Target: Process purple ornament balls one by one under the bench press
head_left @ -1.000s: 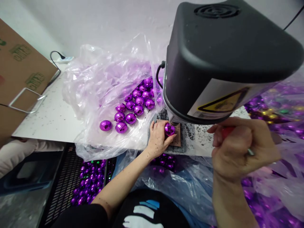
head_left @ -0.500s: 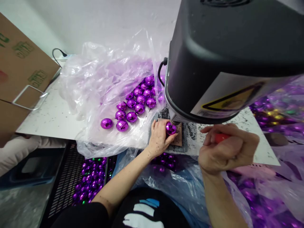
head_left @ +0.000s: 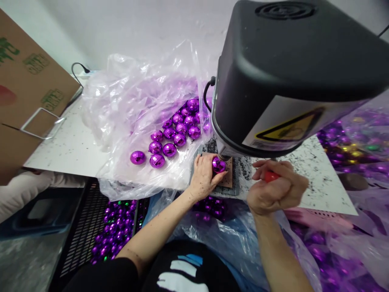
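Observation:
My left hand [head_left: 204,175] grips a shiny purple disco ball ornament [head_left: 219,164] between thumb and fingers, over a brown pad [head_left: 227,178] on the work table. The ball sits right under the metal tip [head_left: 223,153] of a black drill press [head_left: 291,61]; whether the tip is inside it I cannot tell. My right hand [head_left: 275,187] is closed around a red knob [head_left: 271,177], right of the ball and below the machine's head. Loose purple balls [head_left: 169,150] lie on a clear plastic bag [head_left: 121,178] left of my left hand.
A cardboard box [head_left: 36,97] with a metal handle stands at the left. Below the table is a black crate [head_left: 80,227] beside many purple beads [head_left: 117,223]. Bagged purple balls [head_left: 343,259] fill the right side. Dark flakes litter the white table [head_left: 328,182]. Someone's trousered leg [head_left: 27,192] shows far left.
My right hand has moved left with the red knob, closer to the ball. The left hand keeps its hold on the ball. The view has shifted slightly.

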Tool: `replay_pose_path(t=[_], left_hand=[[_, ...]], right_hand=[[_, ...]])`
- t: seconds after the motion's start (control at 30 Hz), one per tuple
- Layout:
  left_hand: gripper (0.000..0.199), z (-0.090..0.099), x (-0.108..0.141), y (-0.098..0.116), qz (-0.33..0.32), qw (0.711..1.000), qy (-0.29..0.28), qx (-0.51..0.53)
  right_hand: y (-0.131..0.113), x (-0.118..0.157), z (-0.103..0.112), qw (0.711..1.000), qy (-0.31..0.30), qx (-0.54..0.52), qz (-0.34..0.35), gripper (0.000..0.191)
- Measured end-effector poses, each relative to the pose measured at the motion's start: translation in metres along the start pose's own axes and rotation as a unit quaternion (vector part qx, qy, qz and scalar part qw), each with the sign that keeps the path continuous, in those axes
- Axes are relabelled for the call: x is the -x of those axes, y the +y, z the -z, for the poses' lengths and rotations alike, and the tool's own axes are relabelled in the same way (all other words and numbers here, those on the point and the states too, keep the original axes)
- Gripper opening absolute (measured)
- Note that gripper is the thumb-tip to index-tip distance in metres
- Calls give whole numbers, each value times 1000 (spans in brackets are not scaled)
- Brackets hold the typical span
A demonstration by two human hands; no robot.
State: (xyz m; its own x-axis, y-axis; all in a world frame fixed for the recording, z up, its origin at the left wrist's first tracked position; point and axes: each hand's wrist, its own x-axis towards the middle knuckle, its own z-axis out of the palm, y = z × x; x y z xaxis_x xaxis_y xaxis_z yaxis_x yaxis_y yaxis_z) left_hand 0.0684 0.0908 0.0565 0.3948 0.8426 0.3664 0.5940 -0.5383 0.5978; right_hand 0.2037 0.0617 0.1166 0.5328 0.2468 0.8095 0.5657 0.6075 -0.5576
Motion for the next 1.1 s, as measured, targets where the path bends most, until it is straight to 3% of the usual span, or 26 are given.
replay_pose_path(t=[0.1,0.13,0.2,0.33,0.47,0.6,0.7,0.8,0.87,0.93,1.03,1.1], left_hand=[[41,-1,1,-1,2,1000,-4,-1],[40,-1,1,-1,2,1000,-6,-1],[40,-3,0,-3,1,1000,-10,1],[43,1,0,-3,-5,999,-11,30],[50,25,22,3,-12,996,-15,85],[56,48,69,13,-43,989,-138,31],[68,55,87,12,-34,985,-165,-25],[72,66,65,-2,-23,994,-108,-8],[48,73,30,-21,-5,999,-36,-40],[34,78,-9,-44,39,990,30,-135],[35,78,-55,-77,96,966,13,-241],[41,77,-67,-90,112,959,-17,-259]], right_hand=[[-16,-25,2,997,-32,57,-33,30],[-22,-38,0,990,-71,99,-67,38],[-31,-64,-7,989,-41,128,-54,44],[-29,-100,-22,991,-66,83,-87,57],[-22,-105,-24,988,-93,68,-101,59],[-25,-102,-21,984,-96,60,-140,60],[-27,-102,-23,982,-84,50,-160,61],[-26,-101,-26,986,-68,46,-143,63],[-25,-100,-26,989,-69,45,-121,62],[-24,-99,-24,990,-73,46,-113,61],[-24,-98,-21,988,-79,57,-118,61],[-25,-98,-20,987,-83,65,-120,60]])
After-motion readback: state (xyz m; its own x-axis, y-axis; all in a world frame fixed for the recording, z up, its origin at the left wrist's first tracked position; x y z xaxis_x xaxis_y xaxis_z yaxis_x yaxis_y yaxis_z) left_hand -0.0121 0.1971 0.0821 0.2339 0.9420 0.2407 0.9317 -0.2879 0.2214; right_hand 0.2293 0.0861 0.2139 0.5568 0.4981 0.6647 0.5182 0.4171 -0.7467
